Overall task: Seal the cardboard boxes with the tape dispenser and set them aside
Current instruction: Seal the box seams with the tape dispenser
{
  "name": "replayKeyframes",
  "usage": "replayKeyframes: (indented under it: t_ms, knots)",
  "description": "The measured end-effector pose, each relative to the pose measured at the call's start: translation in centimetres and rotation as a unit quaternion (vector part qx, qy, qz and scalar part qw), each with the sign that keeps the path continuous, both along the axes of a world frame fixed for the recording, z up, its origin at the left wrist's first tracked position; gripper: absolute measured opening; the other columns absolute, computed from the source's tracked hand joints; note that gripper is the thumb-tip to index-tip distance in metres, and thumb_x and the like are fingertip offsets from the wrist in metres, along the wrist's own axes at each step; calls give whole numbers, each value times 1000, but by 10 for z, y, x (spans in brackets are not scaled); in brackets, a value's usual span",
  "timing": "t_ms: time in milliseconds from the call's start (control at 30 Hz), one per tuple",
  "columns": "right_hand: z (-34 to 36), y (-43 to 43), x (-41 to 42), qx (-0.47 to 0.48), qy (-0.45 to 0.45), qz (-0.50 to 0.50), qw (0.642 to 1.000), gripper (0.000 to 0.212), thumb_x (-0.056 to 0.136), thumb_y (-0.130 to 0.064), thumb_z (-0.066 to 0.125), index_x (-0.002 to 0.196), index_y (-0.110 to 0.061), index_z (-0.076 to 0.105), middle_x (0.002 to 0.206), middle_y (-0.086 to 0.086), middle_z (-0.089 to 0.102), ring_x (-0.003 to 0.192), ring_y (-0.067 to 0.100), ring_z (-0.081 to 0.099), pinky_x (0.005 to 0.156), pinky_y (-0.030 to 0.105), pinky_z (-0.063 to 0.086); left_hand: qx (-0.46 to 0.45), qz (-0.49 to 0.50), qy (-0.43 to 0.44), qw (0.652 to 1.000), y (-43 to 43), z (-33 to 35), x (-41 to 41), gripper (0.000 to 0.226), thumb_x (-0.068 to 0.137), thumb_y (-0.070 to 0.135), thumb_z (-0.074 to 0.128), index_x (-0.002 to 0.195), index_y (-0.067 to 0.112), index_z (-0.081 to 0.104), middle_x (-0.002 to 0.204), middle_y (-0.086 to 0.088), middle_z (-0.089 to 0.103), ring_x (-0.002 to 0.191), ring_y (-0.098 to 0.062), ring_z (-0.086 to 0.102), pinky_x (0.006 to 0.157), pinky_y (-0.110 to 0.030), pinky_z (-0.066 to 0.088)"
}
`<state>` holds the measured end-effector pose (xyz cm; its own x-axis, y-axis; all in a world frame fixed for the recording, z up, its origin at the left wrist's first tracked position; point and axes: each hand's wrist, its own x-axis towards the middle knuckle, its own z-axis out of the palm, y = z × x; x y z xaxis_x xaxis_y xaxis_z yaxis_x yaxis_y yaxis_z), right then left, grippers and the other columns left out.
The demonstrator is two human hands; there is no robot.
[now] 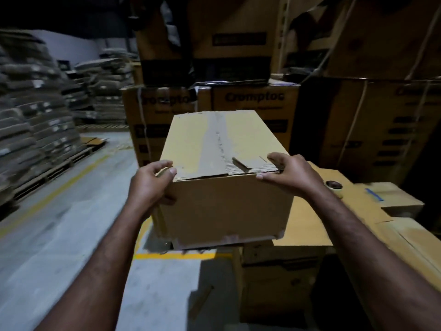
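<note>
Both arms reach forward — left hand [152, 185] and right hand [285, 174] level, well apart, fingers curled, thumbs inward.

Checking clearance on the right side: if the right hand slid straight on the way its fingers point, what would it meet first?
The right hand points left along the cardboard box's near top edge, so probably the raised torn flap first; depth is unclear.

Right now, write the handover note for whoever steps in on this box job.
Left hand: gripping the near left corner of the cardboard box.
Right hand: on the near right top edge.
Box: rests partly on a lower carton, overhanging its left side; flaps closed, old tape strip torn along the seam.
Tape roll: on that carton, right of the box, untouched.
Done: no fresh tape visible.
Left: tape the seam, set the box aside.
</note>
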<state>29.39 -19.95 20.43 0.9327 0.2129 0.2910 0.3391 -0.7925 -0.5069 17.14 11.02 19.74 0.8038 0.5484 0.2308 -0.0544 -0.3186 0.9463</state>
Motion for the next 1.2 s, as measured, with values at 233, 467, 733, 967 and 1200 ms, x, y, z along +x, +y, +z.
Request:
replayKeyframes:
  t_ms: [233, 467, 733, 967, 1200]
  knots:
    - [-22, -92, 105, 3, 26, -52, 998, 113, 40, -97, 52, 138, -41, 51, 136, 6, 57, 120, 24, 58, 93, 46, 53, 26, -64, 29, 997, -79, -19, 143, 27, 95, 27, 70, 122, 26, 71, 124, -5, 65, 81, -31, 71, 52, -48, 62]
    - [-55, -126, 201, -1, 90, -40, 995, 126, 33, -105, 46, 141, -41, 48, 142, 4, 55, 122, 25, 57, 92, 48, 54, 34, -56, 77, 995, -121, -44, 235, 31, 98, 27, 67, 129, 24, 67, 131, -9, 58, 101, -32, 63, 54, -49, 62]
    - [-73, -130, 258, 1, 132, -33, 991, 141, 18, -108, 44, 143, -43, 43, 146, 6, 49, 127, 28, 54, 95, 49, 54, 414, -77, 290, 859, -122, -23, 291, 42, 103, 41, 51, 142, 24, 54, 145, -12, 54, 122, -34, 56, 96, -48, 54]
    - [-53, -145, 252, 67, 204, -11, 977, 91, 69, -72, 74, 148, -37, 43, 151, -2, 44, 132, 19, 49, 91, 31, 49, 473, -335, 159, 799, -196, -6, 356, 61, 104, 50, 47, 158, 27, 31, 170, -1, 11, 155, -20, 14, 124, -45, 23]
    - [-70, -171, 245, 310, 188, -130, 923, 29, 101, -48, 51, 101, -27, 71, 92, -1, 68, 76, 16, 62, 60, 35, 57, 530, -427, 170, 713, -231, -23, 402, 53, 103, 62, 22, 127, 24, 51, 156, -9, 35, 147, -25, 25, 117, -60, 20]
